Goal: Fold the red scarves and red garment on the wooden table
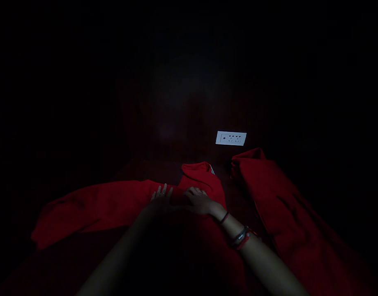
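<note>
A red garment (109,205) lies spread in front of me, with a long sleeve-like part reaching out to the left. Its upper part (201,176) is folded over and has a thin white strip at the edge. My left hand (162,201) rests on the cloth with its fingers spread and a ring on one of them. Close beside it, my right hand (199,200) presses on the garment, palm down, its fingers apart and slightly bent. The lower part of the garment is lost in deep shadow.
Another red folded cloth or garment (281,197) lies to the right. Behind it, a white socket plate (231,138) sits on the dark upright surface. My right wrist wears several bands (240,237). Darkness hides most of the surroundings.
</note>
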Motion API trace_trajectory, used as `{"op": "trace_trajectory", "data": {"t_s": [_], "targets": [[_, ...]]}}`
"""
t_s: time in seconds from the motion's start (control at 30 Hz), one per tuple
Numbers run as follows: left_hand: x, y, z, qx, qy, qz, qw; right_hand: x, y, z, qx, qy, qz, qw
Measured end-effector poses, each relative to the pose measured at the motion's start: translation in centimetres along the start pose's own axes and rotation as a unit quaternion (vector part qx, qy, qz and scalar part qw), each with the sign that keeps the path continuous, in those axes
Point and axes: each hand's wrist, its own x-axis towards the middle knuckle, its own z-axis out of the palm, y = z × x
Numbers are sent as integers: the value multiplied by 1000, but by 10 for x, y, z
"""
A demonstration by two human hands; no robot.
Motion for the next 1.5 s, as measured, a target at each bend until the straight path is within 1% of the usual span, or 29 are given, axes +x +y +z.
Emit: {"op": "trace_trajectory", "data": {"t_s": [0.07,0.2,0.37,0.47,0.57,0.63,0.67,0.77,0.83,0.97,1.03,1.13,1.17,1.2,1.3,1.37,1.4,1.5], "targets": [[-2,2,-3,-4,-1,0,1000,0,5,-3,18,-13,-1,1000],[-5,3,-5,-12,-17,-3,1000,1,13,-5,-9,-55,25,998],[-5,2,-8,-18,-31,-4,999,0,14,-11,-3,-129,43,991],[-7,3,-11,-24,-46,-3,999,0,14,-14,11,-155,42,987],[-13,9,-12,-24,-25,-22,999,0,16,-15,25,-163,37,986],[-20,12,-14,-23,-9,-10,1000,1,19,-14,33,-163,31,986],[-24,12,-15,-24,-14,7,1000,2,21,-13,35,-161,28,986],[-33,12,-20,-31,-65,49,996,5,27,-10,40,-157,13,987],[-36,11,-23,-31,-85,47,995,6,30,-10,42,-159,1,986],[-36,9,-23,-24,-83,44,995,3,28,-19,51,-163,-12,985],[-35,9,-23,-24,-85,43,995,-1,24,-27,62,-129,-17,990],[-34,9,-23,-23,-93,51,994,-7,15,-38,62,-41,-20,997],[-34,8,-22,-25,-95,53,994,-9,12,-39,54,-29,-16,998],[-33,8,-21,-29,-90,55,994,-10,10,-39,44,-36,-7,998],[-28,8,-15,-33,-30,44,998,-11,5,-30,14,-129,59,990],[-26,9,-10,-28,5,24,999,-10,2,-24,4,-174,93,980],[-25,9,-8,-26,9,12,1000,-9,2,-21,2,-183,99,978],[-25,9,-4,-27,-2,-5,1000,-7,0,-20,-5,-194,97,976]]}}
